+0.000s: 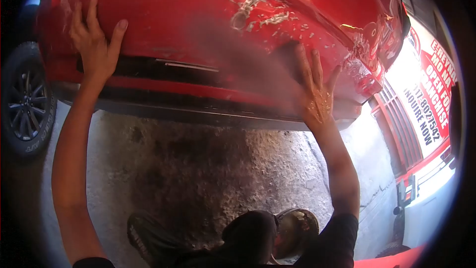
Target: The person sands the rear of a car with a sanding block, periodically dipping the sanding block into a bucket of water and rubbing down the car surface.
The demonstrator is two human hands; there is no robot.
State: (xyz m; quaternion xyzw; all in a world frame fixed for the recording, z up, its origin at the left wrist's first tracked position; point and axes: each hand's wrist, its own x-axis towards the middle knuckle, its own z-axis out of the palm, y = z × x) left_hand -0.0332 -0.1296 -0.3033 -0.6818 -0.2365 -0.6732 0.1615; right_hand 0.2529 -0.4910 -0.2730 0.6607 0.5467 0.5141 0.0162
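Observation:
A red car bumper (163, 25) spans the upper view, wet-looking and glossy. Bare patches of scraped paint (260, 12) show on its upper middle, with more damage near the right corner. My left hand (95, 44) rests on the bumper's left side, fingers spread, holding nothing. On the right, my right hand (317, 87) presses a dark flat pad (288, 59) to the red surface; its fingers are stretched out and its back looks wet. The pad is blurred and partly under the fingers, so its exact kind cannot be made out. A greyish blur extends leftward from it.
At the left stands a black car wheel (27, 97). Rough, stained concrete floor (208, 164) lies below the bumper, with my shoe (296, 231) and dark-clothed legs at the bottom. A red and white printed sign (426, 94) and a red vehicle part are at the right.

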